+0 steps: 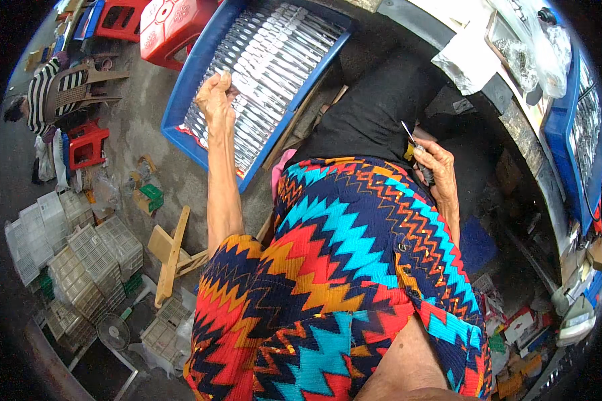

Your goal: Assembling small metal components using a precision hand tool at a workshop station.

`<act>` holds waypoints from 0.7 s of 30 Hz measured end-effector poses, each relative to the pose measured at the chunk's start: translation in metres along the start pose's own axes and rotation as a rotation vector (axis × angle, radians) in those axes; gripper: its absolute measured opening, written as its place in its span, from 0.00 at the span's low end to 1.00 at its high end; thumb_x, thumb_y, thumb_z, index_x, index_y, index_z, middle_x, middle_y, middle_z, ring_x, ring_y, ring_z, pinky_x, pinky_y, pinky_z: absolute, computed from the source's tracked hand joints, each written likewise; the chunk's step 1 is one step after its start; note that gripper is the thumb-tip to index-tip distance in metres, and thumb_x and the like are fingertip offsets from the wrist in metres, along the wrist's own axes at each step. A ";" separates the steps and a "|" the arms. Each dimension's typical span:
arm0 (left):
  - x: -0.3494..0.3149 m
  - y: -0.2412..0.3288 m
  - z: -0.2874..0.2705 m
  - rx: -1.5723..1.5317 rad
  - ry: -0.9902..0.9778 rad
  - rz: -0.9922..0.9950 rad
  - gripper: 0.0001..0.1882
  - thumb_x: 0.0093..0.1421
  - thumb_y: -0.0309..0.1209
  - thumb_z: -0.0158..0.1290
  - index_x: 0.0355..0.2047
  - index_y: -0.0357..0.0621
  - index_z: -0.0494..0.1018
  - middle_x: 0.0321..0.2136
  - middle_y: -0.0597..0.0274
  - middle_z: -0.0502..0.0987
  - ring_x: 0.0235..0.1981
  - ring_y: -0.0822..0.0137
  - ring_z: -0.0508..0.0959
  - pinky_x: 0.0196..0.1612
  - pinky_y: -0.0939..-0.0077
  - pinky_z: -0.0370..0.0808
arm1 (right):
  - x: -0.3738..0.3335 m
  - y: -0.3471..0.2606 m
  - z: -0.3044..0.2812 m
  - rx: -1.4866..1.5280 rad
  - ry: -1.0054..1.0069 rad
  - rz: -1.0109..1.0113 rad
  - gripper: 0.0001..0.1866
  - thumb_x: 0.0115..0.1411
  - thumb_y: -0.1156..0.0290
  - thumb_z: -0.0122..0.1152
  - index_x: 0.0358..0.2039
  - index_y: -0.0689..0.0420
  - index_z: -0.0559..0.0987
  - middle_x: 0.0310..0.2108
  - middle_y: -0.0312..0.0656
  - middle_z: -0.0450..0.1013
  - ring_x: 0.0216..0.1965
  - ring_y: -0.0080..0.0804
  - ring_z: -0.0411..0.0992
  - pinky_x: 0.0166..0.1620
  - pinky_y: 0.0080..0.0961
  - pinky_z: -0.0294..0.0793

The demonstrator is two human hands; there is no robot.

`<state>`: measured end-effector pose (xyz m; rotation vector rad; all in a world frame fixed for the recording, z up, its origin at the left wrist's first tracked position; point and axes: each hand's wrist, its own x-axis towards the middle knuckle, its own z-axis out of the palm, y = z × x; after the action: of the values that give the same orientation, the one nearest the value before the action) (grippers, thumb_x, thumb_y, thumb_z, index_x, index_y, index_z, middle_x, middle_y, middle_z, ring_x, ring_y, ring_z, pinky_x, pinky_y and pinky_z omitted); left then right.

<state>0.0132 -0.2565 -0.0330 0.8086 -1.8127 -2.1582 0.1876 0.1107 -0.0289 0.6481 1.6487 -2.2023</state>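
A blue plastic bin stands to my left, packed with rows of slim, shiny metal pieces, many with rounded ends. My left hand is over the bin's left part, fingers curled closed; whatever lies in them is hidden. By my lap, my right hand is closed around a hand tool with a dark handle and a thin, pointed metal tip sticking up and to the left. Something small and yellow shows beside the fingers. The tool's exact kind is unclear.
A worktop curves along the right, with a white sheet, plastic bags and a second blue bin. Red stools stand beyond the left bin. Stacked plastic crates, a fan and a seated person are at far left.
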 end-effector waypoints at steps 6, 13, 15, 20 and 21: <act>0.018 -0.045 -0.012 -0.023 -0.035 -0.062 0.10 0.47 0.17 0.53 0.31 0.32 0.65 0.16 0.58 0.70 0.10 0.71 0.68 0.12 0.79 0.68 | -0.001 0.000 0.001 -0.055 0.013 -0.007 0.16 0.50 0.70 0.58 0.38 0.64 0.74 0.21 0.32 0.69 0.15 0.13 0.61 0.17 0.10 0.55; 0.012 -0.051 -0.001 0.000 -0.063 -0.071 0.08 0.47 0.16 0.52 0.27 0.31 0.64 0.15 0.57 0.69 0.11 0.70 0.70 0.11 0.80 0.70 | -0.002 -0.001 0.002 -0.060 0.032 0.013 0.14 0.49 0.70 0.59 0.36 0.63 0.75 0.22 0.31 0.69 0.17 0.12 0.61 0.19 0.10 0.56; 0.010 -0.051 0.002 0.075 -0.004 -0.055 0.09 0.47 0.16 0.52 0.28 0.29 0.64 0.16 0.57 0.70 0.10 0.70 0.70 0.11 0.80 0.70 | -0.001 -0.001 0.002 -0.059 0.032 0.020 0.14 0.49 0.70 0.59 0.36 0.63 0.75 0.22 0.31 0.69 0.17 0.12 0.61 0.19 0.10 0.56; 0.011 -0.053 -0.001 0.196 -0.040 -0.023 0.08 0.47 0.18 0.53 0.27 0.26 0.66 0.16 0.55 0.70 0.11 0.70 0.72 0.10 0.81 0.70 | -0.001 0.000 0.005 -0.092 0.057 -0.006 0.14 0.49 0.70 0.59 0.36 0.62 0.75 0.23 0.30 0.70 0.20 0.12 0.63 0.21 0.10 0.58; 0.012 -0.054 -0.002 0.234 -0.040 -0.001 0.08 0.47 0.18 0.53 0.27 0.26 0.66 0.16 0.55 0.71 0.11 0.70 0.72 0.09 0.81 0.70 | 0.000 0.000 0.004 -0.091 0.053 -0.006 0.14 0.49 0.70 0.59 0.36 0.62 0.75 0.23 0.30 0.70 0.20 0.12 0.63 0.21 0.10 0.58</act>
<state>0.0142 -0.2523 -0.0880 0.8175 -2.1132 -2.0013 0.1867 0.1067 -0.0278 0.6834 1.7680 -2.1165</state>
